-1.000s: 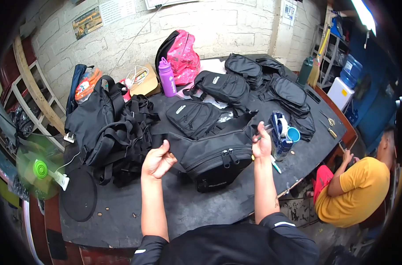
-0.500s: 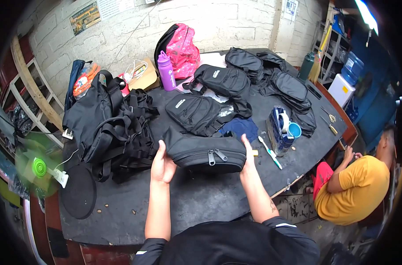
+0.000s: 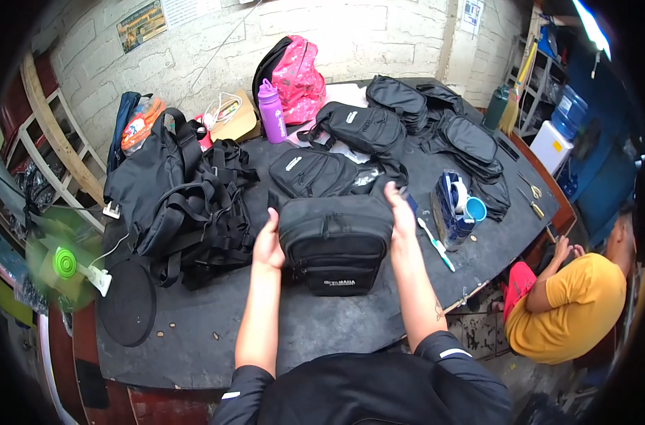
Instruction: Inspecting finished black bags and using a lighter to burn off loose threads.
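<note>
Between my hands is a black zippered bag point(image 3: 336, 244), tilted so its front panel with pockets and a pale printed label shows. My left hand point(image 3: 269, 244) grips its left side, thumb up along the edge. On the right side, my right hand point(image 3: 400, 212) holds it the same way; the fingers of both hands are partly hidden by the bag. Just beyond lies another black bag point(image 3: 312, 172), with a similar black bag point(image 3: 361, 127) behind it. A toothbrush point(image 3: 436, 244) with a green handle end rests to the right of my right hand.
A heap of black bags and straps point(image 3: 188, 205) covers the table's left side. Further back stand a purple bottle point(image 3: 271, 113) and a pink backpack point(image 3: 299, 74). A caddy point(image 3: 450, 205) with tape sits right. A person in yellow point(image 3: 577, 308) sits beyond the right edge.
The bag has turned in my hands: its zippered top faced me before, and now its pocketed front shows. Both hands have risen slightly along its sides.
</note>
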Demonstrator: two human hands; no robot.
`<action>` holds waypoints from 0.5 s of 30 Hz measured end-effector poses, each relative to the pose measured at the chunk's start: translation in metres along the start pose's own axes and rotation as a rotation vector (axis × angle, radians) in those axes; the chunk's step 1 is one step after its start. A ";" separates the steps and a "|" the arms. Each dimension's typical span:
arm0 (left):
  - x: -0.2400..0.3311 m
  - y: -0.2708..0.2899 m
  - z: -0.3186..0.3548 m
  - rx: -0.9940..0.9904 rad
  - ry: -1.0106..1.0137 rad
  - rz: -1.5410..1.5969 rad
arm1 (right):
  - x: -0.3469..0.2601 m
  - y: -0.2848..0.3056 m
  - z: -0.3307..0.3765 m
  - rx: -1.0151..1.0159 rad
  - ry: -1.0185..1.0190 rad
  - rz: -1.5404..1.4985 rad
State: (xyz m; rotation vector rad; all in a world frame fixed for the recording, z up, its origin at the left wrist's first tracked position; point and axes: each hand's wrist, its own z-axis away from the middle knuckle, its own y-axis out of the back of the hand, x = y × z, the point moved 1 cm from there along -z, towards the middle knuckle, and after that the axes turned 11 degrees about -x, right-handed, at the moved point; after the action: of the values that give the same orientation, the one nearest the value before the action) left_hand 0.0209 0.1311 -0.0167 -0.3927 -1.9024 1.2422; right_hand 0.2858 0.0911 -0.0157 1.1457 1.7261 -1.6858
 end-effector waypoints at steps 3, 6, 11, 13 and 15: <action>0.009 0.013 -0.003 0.153 0.041 -0.094 | 0.003 0.002 -0.004 0.066 0.051 -0.173; 0.006 0.014 -0.012 -0.009 0.017 0.103 | 0.003 -0.010 -0.003 0.102 -0.006 -0.207; -0.027 0.019 -0.024 -0.220 0.043 0.179 | 0.008 -0.035 -0.004 0.059 -0.032 0.420; -0.026 0.010 -0.024 -0.261 -0.055 0.206 | 0.006 -0.027 -0.006 0.098 -0.019 0.727; -0.002 0.000 -0.012 -0.151 -0.092 0.135 | -0.006 -0.010 -0.009 0.198 0.190 0.365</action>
State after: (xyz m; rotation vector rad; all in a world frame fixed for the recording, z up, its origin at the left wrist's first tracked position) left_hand 0.0319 0.1370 -0.0151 -0.5602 -2.0842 1.2249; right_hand 0.2827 0.0989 -0.0037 1.6454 1.3651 -1.5838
